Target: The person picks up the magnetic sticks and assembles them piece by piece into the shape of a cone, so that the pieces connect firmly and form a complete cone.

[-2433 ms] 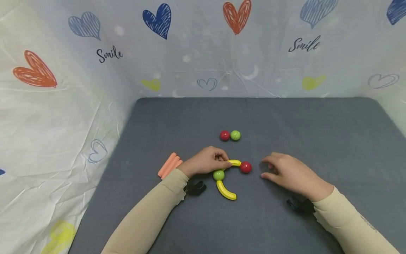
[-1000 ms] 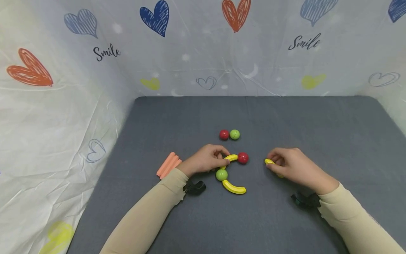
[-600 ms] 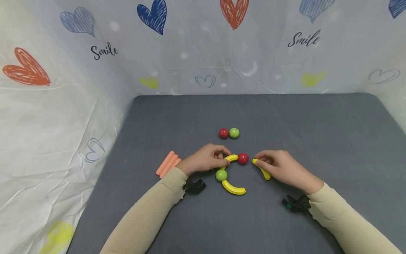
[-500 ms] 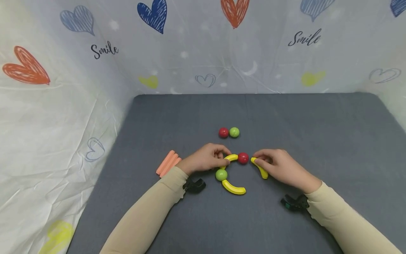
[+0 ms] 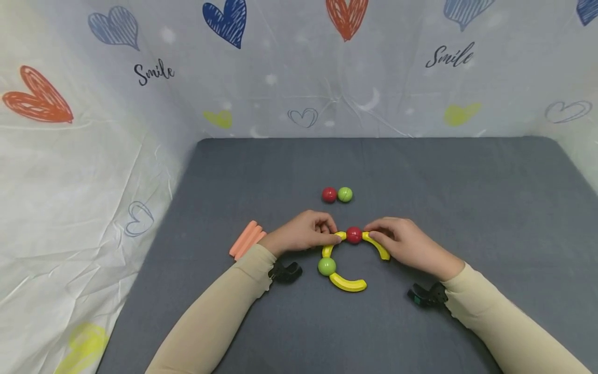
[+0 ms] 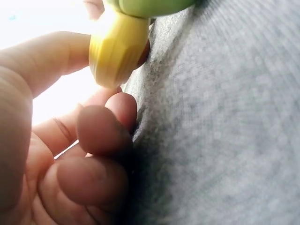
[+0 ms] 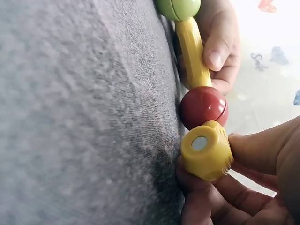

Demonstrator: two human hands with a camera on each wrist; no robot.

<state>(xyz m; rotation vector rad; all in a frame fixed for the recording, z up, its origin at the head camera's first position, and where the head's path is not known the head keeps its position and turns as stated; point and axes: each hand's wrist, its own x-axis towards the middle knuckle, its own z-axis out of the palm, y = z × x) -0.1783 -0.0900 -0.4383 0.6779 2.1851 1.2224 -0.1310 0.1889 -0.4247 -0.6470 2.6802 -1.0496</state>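
My left hand (image 5: pixel 303 232) pinches a curved yellow magnetic rod (image 5: pixel 328 251) between thumb and fingers. One end of this rod meets a red ball (image 5: pixel 354 235), the other a green ball (image 5: pixel 327 266). From the green ball a second yellow curved rod (image 5: pixel 348 283) runs toward the right, its far end free. A third yellow rod (image 5: pixel 377 245) is pinched by my right hand (image 5: pixel 408 241), its upper end at the red ball. In the right wrist view this rod (image 7: pixel 207 154) shows a round silvery tip. Together the pieces form an arc with a gap at lower right.
Behind the arc, a loose red ball (image 5: pixel 329 195) and green ball (image 5: pixel 345 195) sit side by side. Several straight orange rods (image 5: pixel 246 240) lie left of my left hand, near the forearm. A grey cloth (image 5: pixel 467 187) covers the table; a heart-printed white sheet (image 5: pixel 397 67) hangs behind.
My right hand, empty at first, has taken a yellow rod and brought it left to the red ball. The red ball has shifted slightly left, and the lower rod has swung to the right.
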